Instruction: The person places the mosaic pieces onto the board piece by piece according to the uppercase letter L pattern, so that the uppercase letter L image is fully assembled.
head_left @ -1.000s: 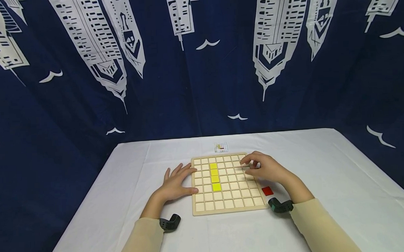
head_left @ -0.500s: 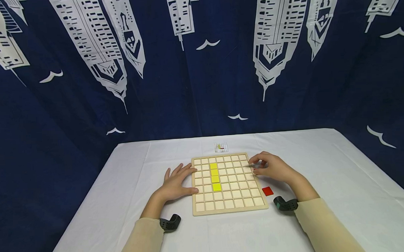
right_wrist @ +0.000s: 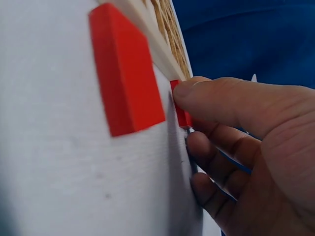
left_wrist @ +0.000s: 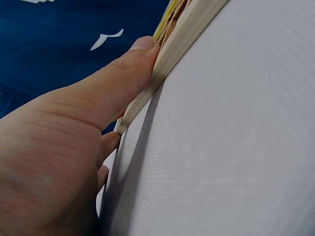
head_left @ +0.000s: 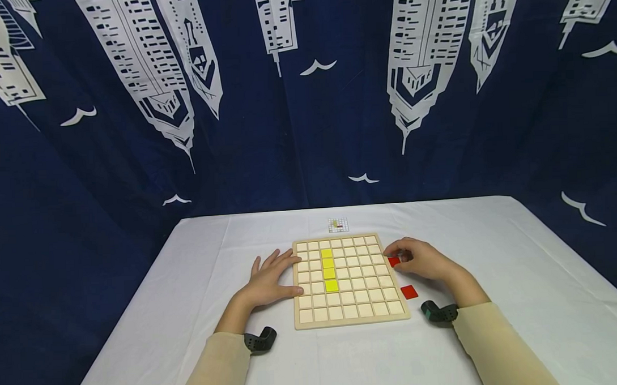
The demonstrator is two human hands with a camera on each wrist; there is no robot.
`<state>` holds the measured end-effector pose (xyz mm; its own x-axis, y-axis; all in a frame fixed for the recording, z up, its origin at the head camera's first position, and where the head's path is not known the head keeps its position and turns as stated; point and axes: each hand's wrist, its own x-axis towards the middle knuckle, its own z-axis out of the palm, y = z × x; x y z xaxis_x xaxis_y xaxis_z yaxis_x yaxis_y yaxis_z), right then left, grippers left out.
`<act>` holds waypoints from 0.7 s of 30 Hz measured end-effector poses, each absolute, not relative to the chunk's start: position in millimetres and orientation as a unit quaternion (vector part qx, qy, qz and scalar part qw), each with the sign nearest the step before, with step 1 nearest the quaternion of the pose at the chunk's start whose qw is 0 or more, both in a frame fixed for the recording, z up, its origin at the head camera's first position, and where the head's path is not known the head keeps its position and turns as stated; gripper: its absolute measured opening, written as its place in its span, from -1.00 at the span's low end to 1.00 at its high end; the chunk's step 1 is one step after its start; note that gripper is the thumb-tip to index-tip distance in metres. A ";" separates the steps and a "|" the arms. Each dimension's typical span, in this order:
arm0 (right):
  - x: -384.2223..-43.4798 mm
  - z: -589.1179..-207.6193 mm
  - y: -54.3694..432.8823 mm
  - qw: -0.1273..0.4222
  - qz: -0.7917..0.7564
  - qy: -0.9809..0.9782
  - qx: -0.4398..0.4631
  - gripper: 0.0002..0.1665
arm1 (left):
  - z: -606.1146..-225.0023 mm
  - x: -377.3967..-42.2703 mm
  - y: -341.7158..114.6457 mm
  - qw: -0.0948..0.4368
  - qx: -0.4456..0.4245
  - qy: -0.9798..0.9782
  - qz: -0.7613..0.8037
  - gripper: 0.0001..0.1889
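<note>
A wooden grid board (head_left: 351, 324) lies on the white-covered table. Several yellow square tiles (head_left: 331, 286) fill part of one of its columns. My left hand (head_left: 267, 284) rests along the board's left edge, fingers spread, with the thumb (left_wrist: 142, 46) on the frame. Just beyond the right edge, my right hand (head_left: 423, 261) pinches a red square tile (head_left: 394, 261) between thumb and fingers; in the right wrist view the thumb covers part of this tile (right_wrist: 182, 112). A second red tile (head_left: 409, 292) lies on the cloth nearer to me, beside the board.
A small card (head_left: 337, 225) with a coloured grid pattern lies behind the board. White cloth (head_left: 188, 264) covers the table. A dark blue curtain (head_left: 286, 131) with white building prints hangs behind it.
My right hand has moved right, from over the board's right edge to beside it, and slightly nearer to me. The red tile there has come into view. The left hand stays put.
</note>
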<state>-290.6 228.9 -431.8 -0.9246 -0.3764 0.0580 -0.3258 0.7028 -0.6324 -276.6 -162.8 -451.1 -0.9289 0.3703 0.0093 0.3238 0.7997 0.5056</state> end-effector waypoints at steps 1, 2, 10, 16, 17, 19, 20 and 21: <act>-290.8 -432.3 228.8 0.037 -0.336 0.922 -0.191 -0.61 | -451.0 -276.5 -162.8 0.045 0.183 0.948 0.258 -0.19; -290.9 -432.9 228.7 0.037 -0.336 0.922 -0.190 -0.61 | -450.9 -276.4 -162.8 0.045 0.183 0.948 0.258 -0.19; -291.5 -436.1 229.1 0.032 -0.341 0.920 -0.189 -0.63 | -450.6 -276.5 -162.6 0.046 0.183 0.947 0.259 -0.19; -292.0 -438.3 228.4 0.028 -0.342 0.921 -0.184 -0.64 | -450.6 -276.7 -162.5 0.047 0.183 0.948 0.257 -0.19; -292.2 -438.6 228.3 0.027 -0.341 0.922 -0.182 -0.64 | -450.6 -276.6 -162.5 0.048 0.183 0.948 0.258 -0.19; -292.4 -438.5 228.2 0.025 -0.342 0.922 -0.181 -0.64 | -450.8 -276.7 -162.5 0.048 0.182 0.948 0.258 -0.19; -292.3 -438.0 228.3 0.024 -0.343 0.921 -0.182 -0.65 | -450.9 -276.8 -162.6 0.047 0.182 0.948 0.257 -0.19; -292.2 -437.6 228.2 0.021 -0.344 0.921 -0.182 -0.65 | -451.1 -276.9 -162.7 0.047 0.182 0.948 0.257 -0.19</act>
<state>-292.2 228.2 -437.6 -0.9326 -0.3505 0.0859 -0.3210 0.6969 -0.6414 -276.9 -162.7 -451.1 -0.9297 0.3683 0.0045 0.3202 0.8020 0.5043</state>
